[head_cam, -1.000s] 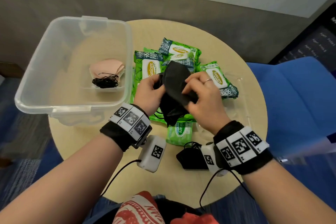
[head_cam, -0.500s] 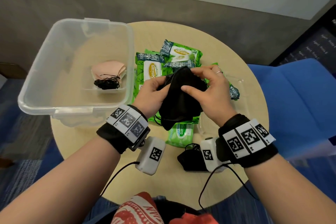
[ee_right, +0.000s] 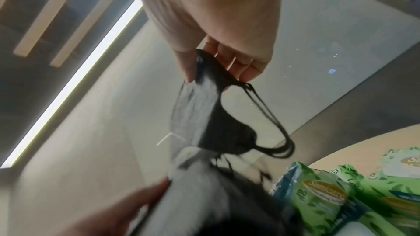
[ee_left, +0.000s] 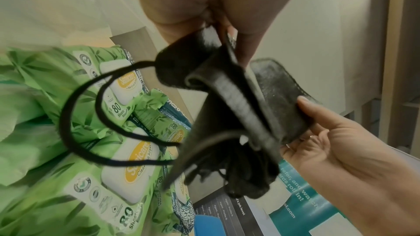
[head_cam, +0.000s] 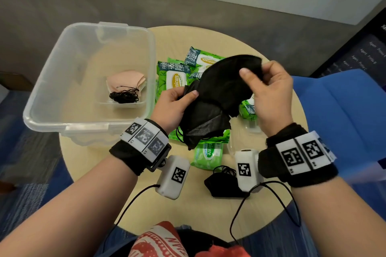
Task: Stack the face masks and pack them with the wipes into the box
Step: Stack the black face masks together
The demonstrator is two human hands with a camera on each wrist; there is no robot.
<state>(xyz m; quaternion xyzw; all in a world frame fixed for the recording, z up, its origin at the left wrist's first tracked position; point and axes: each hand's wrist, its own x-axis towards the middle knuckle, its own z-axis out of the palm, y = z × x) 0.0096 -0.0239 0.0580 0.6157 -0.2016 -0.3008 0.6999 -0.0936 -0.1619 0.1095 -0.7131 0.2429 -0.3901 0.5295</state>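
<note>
Both hands hold a bunch of black face masks (head_cam: 217, 98) above the wipes. My left hand (head_cam: 177, 102) grips the lower left end (ee_left: 204, 64); my right hand (head_cam: 263, 83) pinches the top mask's far end (ee_right: 204, 67) between thumb and fingers. Ear loops (ee_left: 90, 114) dangle below. Green wipes packs (head_cam: 173, 81) lie spread on the round table (head_cam: 208, 210). The clear plastic box (head_cam: 62, 94) at left holds a peach mask stack (head_cam: 125, 80) with black loops. Another black mask (head_cam: 221, 185) lies near the table's front edge.
A blue chair (head_cam: 344, 115) stands right of the table. A clear lid (head_cam: 248, 129) lies under my right wrist. Wrist camera units and cables hang over the table's front. Grey carpet and a wall lie beyond.
My right hand has lifted and drawn the top black mask up and to the right, spreading the bunch out. The left hand stays gripping the lower end.
</note>
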